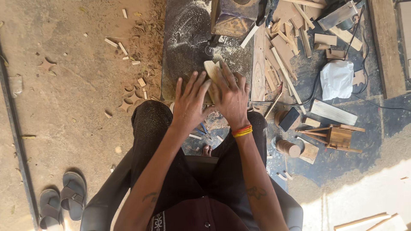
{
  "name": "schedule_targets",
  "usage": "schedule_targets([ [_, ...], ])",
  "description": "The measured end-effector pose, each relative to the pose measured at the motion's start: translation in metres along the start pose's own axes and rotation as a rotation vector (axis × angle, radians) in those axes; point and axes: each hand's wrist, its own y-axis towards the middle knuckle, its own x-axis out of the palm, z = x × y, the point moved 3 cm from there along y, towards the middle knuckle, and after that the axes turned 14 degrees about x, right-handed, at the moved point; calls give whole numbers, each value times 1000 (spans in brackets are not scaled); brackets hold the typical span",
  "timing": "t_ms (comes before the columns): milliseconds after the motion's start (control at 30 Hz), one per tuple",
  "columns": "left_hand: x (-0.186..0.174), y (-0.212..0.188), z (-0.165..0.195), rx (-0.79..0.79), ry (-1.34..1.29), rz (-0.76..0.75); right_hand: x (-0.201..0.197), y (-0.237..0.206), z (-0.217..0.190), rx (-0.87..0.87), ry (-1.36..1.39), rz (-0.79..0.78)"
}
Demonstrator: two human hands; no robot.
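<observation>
Both my hands press a small flat piece of pale wood (211, 68) onto a dark, sawdust-covered machine table (184, 38). My left hand (189, 102) lies with fingers spread along the left side of the wood. My right hand (230, 95) covers the wood from the right, with an orange and yellow band at its wrist. Most of the wood is hidden under my fingers; only its far end shows. A boxy metal machine part (233, 17) stands just beyond the wood.
Several wood offcuts and strips (282, 51) lie to the right with a white plastic bag (337, 79), cables and a small wooden frame (338, 137). Wood chips litter the dirt floor at left. A pair of grey sandals (62, 201) sits at lower left.
</observation>
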Motion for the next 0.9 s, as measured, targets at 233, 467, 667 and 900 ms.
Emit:
schedule_targets([
  [233,-9,14,-22,93,39,11,11,15,5,-43,103,37],
  [467,-28,24,-41,148,-48,-38,15,28,9,-55,179,50],
  [667,-29,28,-40,157,-17,-18,11,31,9,-37,183,33],
  [900,-26,35,-40,122,20,-41,7,34,9,-54,170,49],
])
